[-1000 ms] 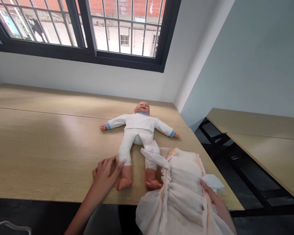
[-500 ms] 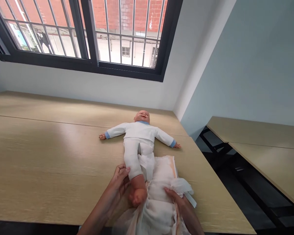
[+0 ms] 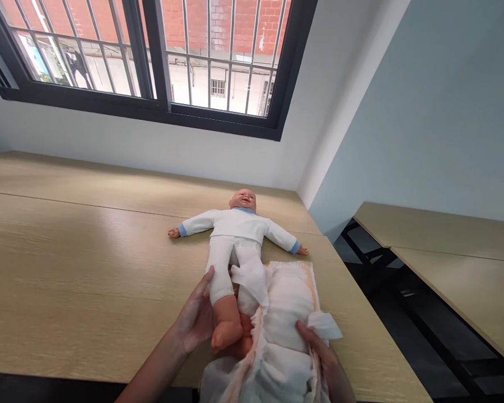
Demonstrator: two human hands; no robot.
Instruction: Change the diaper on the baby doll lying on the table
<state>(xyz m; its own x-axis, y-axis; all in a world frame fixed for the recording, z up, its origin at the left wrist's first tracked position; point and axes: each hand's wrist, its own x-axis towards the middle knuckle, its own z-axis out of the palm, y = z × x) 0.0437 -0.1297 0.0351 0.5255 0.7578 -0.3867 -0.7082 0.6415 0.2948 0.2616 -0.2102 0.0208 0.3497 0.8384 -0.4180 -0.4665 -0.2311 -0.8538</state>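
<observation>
We are holding the doll [image 3: 237,224] by its legs with our left hand [image 3: 197,319]. Our fingers are curling under the bare feet and our thumb is lying up along the white trouser leg. Holding it this way is lifting the feet a little off the table [image 3: 67,263], and we think that is why there is room for the diaper [image 3: 288,302] to sit so close. Our right hand [image 3: 319,350] is pinching the right side of the diaper, next to a small white flap, and pressing it flat. The doll is lying on its back in the middle of the wooden table. Its head is pointing at the window [image 3: 151,56] and its arms are sticking out wide. It is wearing a white top and white trousers with blue at the neck and wrists. The diaper is lying open, touching the doll's legs on the right side. It is white, puffy and wrinkly, with pale orange edges. One flap is resting over a leg, and the near end is hanging off the table edge toward us.
</observation>
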